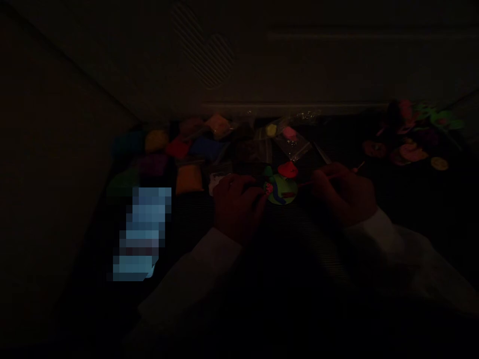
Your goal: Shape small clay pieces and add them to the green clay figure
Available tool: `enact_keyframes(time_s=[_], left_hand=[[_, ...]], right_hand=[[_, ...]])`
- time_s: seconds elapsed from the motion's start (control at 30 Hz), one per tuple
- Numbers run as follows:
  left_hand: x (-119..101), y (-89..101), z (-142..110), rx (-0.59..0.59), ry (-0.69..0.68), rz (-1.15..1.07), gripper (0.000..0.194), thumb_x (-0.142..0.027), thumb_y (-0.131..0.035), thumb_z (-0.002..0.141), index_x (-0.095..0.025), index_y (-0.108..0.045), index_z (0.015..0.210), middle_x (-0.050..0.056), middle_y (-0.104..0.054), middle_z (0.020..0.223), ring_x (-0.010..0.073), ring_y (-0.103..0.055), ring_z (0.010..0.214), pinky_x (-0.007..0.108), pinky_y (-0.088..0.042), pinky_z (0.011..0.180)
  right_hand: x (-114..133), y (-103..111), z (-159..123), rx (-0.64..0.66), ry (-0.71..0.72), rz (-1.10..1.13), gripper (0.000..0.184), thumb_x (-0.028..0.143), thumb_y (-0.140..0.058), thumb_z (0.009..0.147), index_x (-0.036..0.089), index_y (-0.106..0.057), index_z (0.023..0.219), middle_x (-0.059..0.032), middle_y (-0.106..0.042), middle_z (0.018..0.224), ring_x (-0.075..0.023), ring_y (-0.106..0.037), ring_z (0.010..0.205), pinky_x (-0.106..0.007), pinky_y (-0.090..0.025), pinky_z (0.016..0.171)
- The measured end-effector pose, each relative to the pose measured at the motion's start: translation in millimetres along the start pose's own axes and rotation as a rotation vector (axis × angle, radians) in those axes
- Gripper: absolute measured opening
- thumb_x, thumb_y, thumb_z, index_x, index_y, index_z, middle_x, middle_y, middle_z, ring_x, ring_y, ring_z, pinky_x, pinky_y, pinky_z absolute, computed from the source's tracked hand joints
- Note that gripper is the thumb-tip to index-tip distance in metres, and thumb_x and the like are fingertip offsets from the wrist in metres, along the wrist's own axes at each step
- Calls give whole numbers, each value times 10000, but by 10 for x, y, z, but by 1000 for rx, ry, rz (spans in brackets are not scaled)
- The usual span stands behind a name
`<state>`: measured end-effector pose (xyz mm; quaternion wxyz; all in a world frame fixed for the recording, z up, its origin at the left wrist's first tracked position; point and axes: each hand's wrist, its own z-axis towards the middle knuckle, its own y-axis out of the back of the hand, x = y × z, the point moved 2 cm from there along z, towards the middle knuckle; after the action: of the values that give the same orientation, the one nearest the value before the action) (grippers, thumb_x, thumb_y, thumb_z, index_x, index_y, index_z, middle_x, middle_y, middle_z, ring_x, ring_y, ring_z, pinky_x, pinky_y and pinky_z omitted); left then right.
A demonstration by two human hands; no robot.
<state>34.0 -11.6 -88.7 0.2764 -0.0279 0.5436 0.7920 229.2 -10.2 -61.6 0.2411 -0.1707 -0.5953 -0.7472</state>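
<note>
The light is very dim. A round green clay piece (292, 185) bears a red mushroom-like cap (287, 169), a dark blue winding strip, a brown bit and a small pink cluster. At its left edge, the curled fingers of my left hand (237, 207) touch and steady it. My right hand (346, 194) is closed around a thin pink modelling tool (331, 176). One end of this tool points left at the clay piece, close to its right edge; whether they touch I cannot tell. Behind my right hand lies a pointed, pale metallic object (321, 152), partly hidden.
Bags of coloured clay, among them an orange bag (189, 178) and a blue bag (207, 148), spread across the back left. A lit, pixelated phone screen (144, 234) is at left. Several coloured clay shapes (409, 152) sit at the back right, before a wall (299, 65).
</note>
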Motion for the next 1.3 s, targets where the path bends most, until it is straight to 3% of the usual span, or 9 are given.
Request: enact_keyframes(time_s=[1.3], left_hand=[[14,-41,5,-31,25,-8,144,-311,-527,737,-210,-612,795,41,-582,904,210,-449,932,386,-343,817]], right_hand=[[18,-31,5,53,18,39,278,377,-377,811,165,-552,772,-15,-600,613,-110,-555,550,-218,-380,520]])
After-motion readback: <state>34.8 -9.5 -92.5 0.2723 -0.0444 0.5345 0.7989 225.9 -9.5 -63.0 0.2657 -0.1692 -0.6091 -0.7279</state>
